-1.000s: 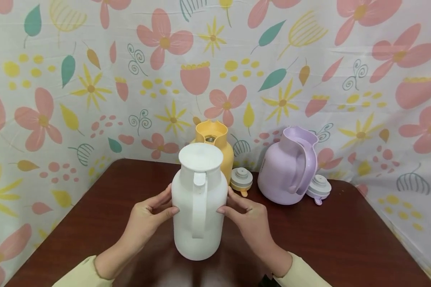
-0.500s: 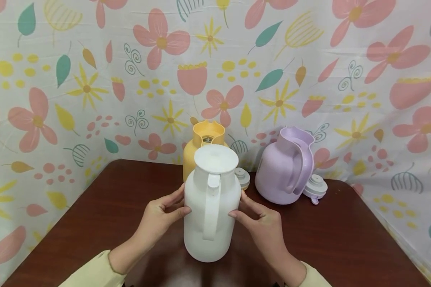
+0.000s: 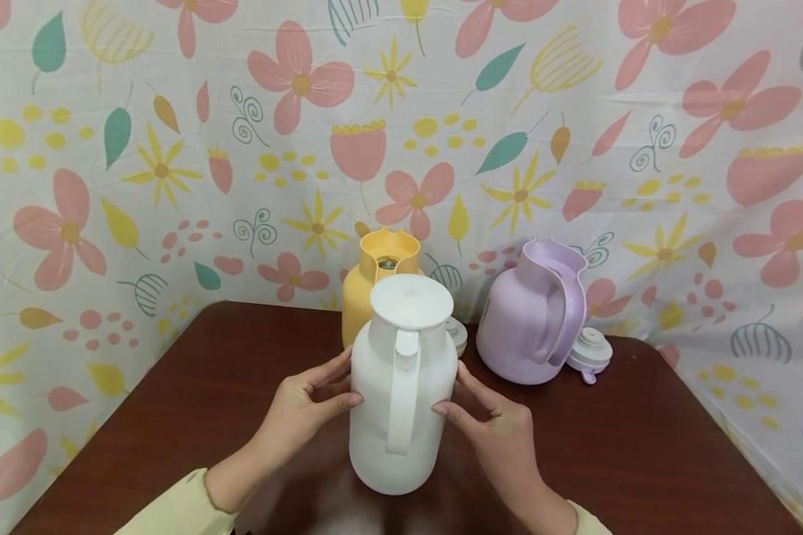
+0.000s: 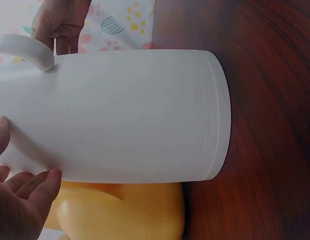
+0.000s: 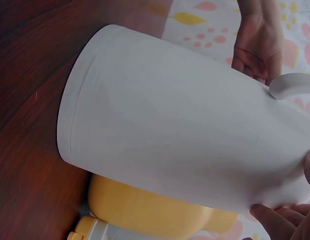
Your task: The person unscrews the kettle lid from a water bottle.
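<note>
White jug (image 3: 378,386), handle (image 3: 403,409) facing the wearer, is located in front of the yellow jug (image 3: 358,301). Left hand (image 3: 308,401) and right hand (image 3: 498,427), well apart, grip its opposite sides (contact between base and brown table (image 3: 616,438) cannot be confirmed). Purple jug (image 3: 517,327) stands right, just beside a grey-and-purple stopper (image 3: 590,349).

Straight to the far wall covering (image 3: 401,148), pink-flowered on white; now down to the glossy reddish-brown worktop (image 3: 616,446)!
</note>
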`<state>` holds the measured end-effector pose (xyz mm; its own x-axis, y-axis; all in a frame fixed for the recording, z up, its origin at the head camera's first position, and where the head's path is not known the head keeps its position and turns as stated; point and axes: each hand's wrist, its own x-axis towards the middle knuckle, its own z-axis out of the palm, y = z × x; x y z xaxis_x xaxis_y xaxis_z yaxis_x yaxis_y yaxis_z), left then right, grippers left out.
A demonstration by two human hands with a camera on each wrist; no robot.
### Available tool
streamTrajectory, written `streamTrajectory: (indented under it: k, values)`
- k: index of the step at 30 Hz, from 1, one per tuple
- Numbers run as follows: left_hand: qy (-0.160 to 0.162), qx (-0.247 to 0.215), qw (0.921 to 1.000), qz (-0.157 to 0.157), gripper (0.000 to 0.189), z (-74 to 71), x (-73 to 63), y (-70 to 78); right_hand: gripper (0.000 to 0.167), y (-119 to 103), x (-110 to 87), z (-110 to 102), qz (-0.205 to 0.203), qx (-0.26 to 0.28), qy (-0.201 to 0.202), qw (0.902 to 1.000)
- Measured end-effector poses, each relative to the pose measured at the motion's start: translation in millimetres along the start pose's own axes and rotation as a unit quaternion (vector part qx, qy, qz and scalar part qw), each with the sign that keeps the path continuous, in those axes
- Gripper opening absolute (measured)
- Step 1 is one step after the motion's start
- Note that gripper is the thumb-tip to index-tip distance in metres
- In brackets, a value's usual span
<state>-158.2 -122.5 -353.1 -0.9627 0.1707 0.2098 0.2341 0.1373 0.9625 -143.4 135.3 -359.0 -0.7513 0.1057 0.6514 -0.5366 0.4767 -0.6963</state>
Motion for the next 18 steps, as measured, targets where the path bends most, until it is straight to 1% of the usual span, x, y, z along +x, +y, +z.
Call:
streamTrajectory:
  k: [5, 8, 10, 12, 14, 15, 16, 17, 18]
  values:
    - [-0.006, -0.005, 1.0, 0.003, 0.068, 0.5, 1.3, -0.6, 0.057, -0.7, 0.9, 0.9, -0.006, -0.001, 0.007, 1.0]
    - [-0.011, 0.002, 0.9999, 0.006, 0.069, -0.4, 1.4, 1.3, 0.057, -1.1, 1.6, 0.2, -0.009, 0.0, 0.008, 0.9999]
    - [-0.013, 0.031, 0.9993, 0.014, 0.067, -3.1, 1.6, 3.9, 0.058, -0.6, 2.1, 0.1, -0.019, 0.001, 0.008, 0.9998]
    - [0.002, 0.081, 0.996, 0.038, 0.061, -6.7, 1.2, 10.4, 0.06, 0.7, 2.2, 0.5, -0.029, 0.013, 0.006, 0.9995]
    - [0.027, 0.118, 0.9909, 0.059, 0.05, -9.6, -0.2, 20.5, 0.062, 1.4, 2.0, 0.4, -0.016, 0.031, -0.003, 0.9994]
    - [0.039, 0.126, 0.9887, 0.071, 0.043, -10.8, -1.3, 26.3, 0.063, 1.4, 2.0, 0.1, -0.005, 0.037, -0.01, 0.9992]
    - [0.045, 0.123, 0.988, 0.083, 0.036, -11.4, -2.3, 32.4, 0.064, 1.6, 2.0, -0.4, 0.01, 0.044, -0.017, 0.9988]
    - [0.041, 0.107, 0.9893, 0.091, 0.031, -11.3, -3.6, 39.0, 0.064, 1.6, 2.0, -0.9, 0.028, 0.048, -0.026, 0.9981]
    - [0.025, 0.079, 0.9916, 0.099, 0.028, -10.7, -4.1, 44.4, 0.064, 1.4, 2.2, -1.7, 0.048, 0.048, -0.034, 0.9971]
